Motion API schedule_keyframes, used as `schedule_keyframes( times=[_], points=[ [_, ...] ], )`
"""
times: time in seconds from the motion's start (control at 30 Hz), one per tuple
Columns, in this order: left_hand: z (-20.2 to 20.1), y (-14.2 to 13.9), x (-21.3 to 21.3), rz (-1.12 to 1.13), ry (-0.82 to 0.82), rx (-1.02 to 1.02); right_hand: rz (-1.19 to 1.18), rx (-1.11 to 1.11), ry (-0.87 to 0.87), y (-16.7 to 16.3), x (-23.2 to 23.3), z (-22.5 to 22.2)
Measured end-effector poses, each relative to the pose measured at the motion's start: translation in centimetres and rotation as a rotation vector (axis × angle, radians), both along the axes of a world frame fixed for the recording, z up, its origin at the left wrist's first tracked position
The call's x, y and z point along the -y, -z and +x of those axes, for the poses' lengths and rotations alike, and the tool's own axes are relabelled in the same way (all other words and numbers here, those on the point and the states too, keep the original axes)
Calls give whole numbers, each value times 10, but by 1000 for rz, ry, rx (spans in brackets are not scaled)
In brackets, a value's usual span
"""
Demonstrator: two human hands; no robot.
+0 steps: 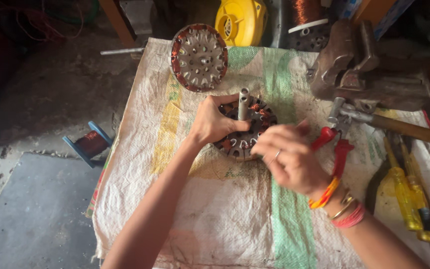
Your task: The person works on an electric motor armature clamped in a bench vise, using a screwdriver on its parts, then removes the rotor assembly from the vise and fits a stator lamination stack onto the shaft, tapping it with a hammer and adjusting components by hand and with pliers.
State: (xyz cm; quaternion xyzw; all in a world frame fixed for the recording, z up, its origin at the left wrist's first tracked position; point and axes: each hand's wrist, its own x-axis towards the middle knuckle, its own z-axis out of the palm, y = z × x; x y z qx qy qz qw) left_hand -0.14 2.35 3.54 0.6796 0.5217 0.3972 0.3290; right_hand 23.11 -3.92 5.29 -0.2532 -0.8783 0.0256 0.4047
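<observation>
Two hands are working on one fan stator [245, 130], which is lying flat on the woven sack cloth [215, 209] with its steel shaft [244, 102] standing straight up out of the middle. Judging by the stacked metal core, it is probably heavy and stiff for its size, so the solid outer rim looks like the sound place to hold; the thin copper windings [256, 107] between the slots are likely fragile and easily nicked. The left hand [212, 122] is clamping that rim on its far-left side, thumb lying over the top face just beside the shaft. The right hand [289, 157] is hovering at the near-right edge with fingers pinched together, though on what I cannot tell. Just beyond this hand red-handled pliers [335, 149] are lying; further from both grips a second stator [198, 57] is leaning
</observation>
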Motion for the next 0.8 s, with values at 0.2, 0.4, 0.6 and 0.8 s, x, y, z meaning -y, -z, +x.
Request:
schedule_keyframes(
  times=[0.2,0.4,0.6,0.8],
  points=[
    [1,-1,-1,-146,-1,82,-17,18,11,-9,2,1],
    [0,3,-2,-61,2,44,-40,-11,69,-1,2,-1],
    [-1,5,-2,-198,-30,76,-35,9,156,-6,0,0],
    [-2,6,-3,6,17,26,-28,-1,102,-10,3,-2]
  ],
)
